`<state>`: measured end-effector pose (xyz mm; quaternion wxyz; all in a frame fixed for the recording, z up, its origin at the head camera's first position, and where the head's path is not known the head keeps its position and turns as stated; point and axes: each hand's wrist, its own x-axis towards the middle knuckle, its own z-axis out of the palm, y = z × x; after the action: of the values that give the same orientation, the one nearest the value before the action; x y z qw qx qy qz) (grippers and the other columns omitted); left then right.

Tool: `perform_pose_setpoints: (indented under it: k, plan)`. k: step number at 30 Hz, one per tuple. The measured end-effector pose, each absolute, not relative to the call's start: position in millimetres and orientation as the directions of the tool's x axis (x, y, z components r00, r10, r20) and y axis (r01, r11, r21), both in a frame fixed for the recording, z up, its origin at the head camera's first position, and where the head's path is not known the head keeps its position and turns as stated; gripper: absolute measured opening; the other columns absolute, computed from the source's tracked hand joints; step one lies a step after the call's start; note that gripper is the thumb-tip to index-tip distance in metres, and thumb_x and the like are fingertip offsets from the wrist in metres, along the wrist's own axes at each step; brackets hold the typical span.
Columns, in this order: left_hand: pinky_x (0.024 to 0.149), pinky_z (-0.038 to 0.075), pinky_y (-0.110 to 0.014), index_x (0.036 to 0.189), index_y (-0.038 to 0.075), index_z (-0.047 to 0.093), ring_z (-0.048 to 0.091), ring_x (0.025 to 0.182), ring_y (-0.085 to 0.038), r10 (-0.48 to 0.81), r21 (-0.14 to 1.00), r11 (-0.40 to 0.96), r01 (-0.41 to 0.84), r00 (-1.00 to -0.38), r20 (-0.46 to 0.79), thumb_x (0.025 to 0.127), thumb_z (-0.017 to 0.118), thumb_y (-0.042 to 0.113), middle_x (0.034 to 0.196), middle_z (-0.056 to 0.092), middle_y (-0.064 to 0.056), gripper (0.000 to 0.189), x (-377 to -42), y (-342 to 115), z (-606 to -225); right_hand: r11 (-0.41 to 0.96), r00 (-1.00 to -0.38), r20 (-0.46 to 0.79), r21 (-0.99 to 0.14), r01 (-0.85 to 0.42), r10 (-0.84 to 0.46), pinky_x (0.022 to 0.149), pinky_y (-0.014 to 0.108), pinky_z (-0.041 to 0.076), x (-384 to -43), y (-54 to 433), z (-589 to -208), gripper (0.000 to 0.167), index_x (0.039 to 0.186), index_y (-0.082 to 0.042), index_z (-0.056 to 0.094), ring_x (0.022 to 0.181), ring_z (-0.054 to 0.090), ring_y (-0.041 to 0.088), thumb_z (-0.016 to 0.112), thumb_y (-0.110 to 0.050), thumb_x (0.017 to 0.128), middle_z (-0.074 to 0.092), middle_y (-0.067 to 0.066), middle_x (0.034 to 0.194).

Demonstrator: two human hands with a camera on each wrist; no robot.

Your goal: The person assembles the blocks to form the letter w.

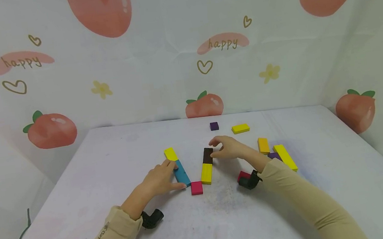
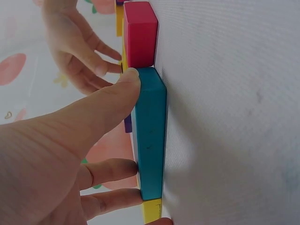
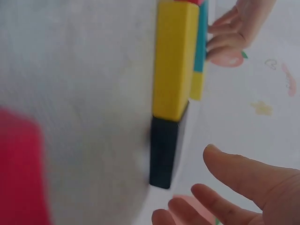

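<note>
My left hand (image 1: 161, 179) rests along a blue block (image 1: 182, 174) lying on the table. In the left wrist view the thumb touches one end of the blue block (image 2: 150, 136), and two extended fingers touch it near its other end. A yellow block (image 1: 170, 153) adjoins its far end; a red block (image 1: 196, 188) sits by its near end. My right hand (image 1: 228, 147) is beside a black block (image 1: 208, 155), which stands end to end with another yellow block (image 1: 206, 173). The right wrist view shows its loosely bent fingers apart from the black block (image 3: 163, 152), holding nothing.
At the back of the white table (image 1: 126, 138) lie a small purple block (image 1: 214, 126) and a yellow one (image 1: 240, 128). Right of my right hand are an orange block (image 1: 263, 145), a long yellow block (image 1: 285, 158), a purple block and, under the wrist, a red one.
</note>
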<state>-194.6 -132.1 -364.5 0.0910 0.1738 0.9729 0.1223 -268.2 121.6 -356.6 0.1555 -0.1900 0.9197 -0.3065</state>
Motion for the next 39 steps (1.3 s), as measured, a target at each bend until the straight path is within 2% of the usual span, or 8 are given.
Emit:
perform_pose_setpoints:
  k: [5,12,21,26,34,39]
  plan:
    - [0.08,0.047,-0.042,0.117,0.006,0.052,0.05,0.086,-0.025,0.362,0.264,0.91,0.319,-0.923,-0.133,0.075,0.073,0.046,0.122,0.053,-0.013,0.062,-195.2,-132.4,-364.7,0.72,-0.88,-0.117,-0.628,-0.294,-0.461,0.089,0.039,0.051,-278.0,128.5,-348.7,0.04,0.122,0.001,0.053,0.103,0.061,0.034,0.062,-0.018,0.088,0.056,0.022,0.122]
    - [0.08,0.047,-0.041,0.118,0.006,0.051,0.05,0.087,-0.024,0.36,0.263,0.911,0.317,-0.923,-0.138,0.076,0.073,0.046,0.122,0.053,-0.013,0.062,-194.6,-132.5,-363.7,0.744,-0.905,-0.076,-0.6,-0.293,-0.418,0.09,0.041,0.051,-296.8,137.8,-343.5,0.038,0.12,0.003,0.055,0.103,0.061,0.035,0.062,-0.018,0.089,0.061,0.022,0.117]
    - [0.081,0.048,-0.042,0.12,0.006,0.051,0.05,0.087,-0.025,0.364,0.264,0.91,0.319,-0.92,-0.144,0.077,0.072,0.047,0.125,0.052,-0.014,0.063,-195.5,-132.4,-363.5,0.759,-0.935,-0.03,-0.593,-0.268,-0.354,0.098,0.048,0.04,-316.6,152.2,-346.8,0.037,0.118,0.005,0.056,0.114,0.052,0.038,0.061,-0.016,0.087,0.063,0.024,0.113]
    - [0.081,0.048,-0.042,0.12,0.006,0.051,0.05,0.087,-0.025,0.361,0.261,0.912,0.316,-0.92,-0.149,0.076,0.072,0.047,0.125,0.052,-0.014,0.064,-195.7,-132.7,-363.7,0.757,-0.946,-0.061,-0.617,-0.214,-0.318,0.099,0.047,0.04,-326.2,155.3,-351.1,0.039,0.121,0.004,0.055,0.114,0.052,0.037,0.06,-0.017,0.088,0.062,0.025,0.116]
    - [0.082,0.048,-0.042,0.12,0.006,0.051,0.05,0.088,-0.026,0.357,0.26,0.914,0.311,-0.921,-0.154,0.076,0.072,0.047,0.125,0.052,-0.014,0.064,-195.5,-132.0,-362.7,0.754,-0.959,-0.113,-0.644,-0.128,-0.26,0.092,0.04,0.046,-341.7,152.7,-357.4,0.042,0.126,0.002,0.051,0.11,0.055,0.033,0.059,-0.017,0.089,0.059,0.024,0.121]
    - [0.082,0.048,-0.042,0.12,0.006,0.051,0.05,0.087,-0.026,0.356,0.259,0.915,0.311,-0.922,-0.152,0.076,0.073,0.047,0.123,0.052,-0.013,0.064,-195.3,-131.3,-362.9,0.749,-0.959,-0.149,-0.657,-0.085,-0.239,0.095,0.042,0.046,-348.1,149.9,-359.7,0.045,0.131,-0.002,0.047,0.112,0.054,0.033,0.058,-0.019,0.09,0.056,0.023,0.126]
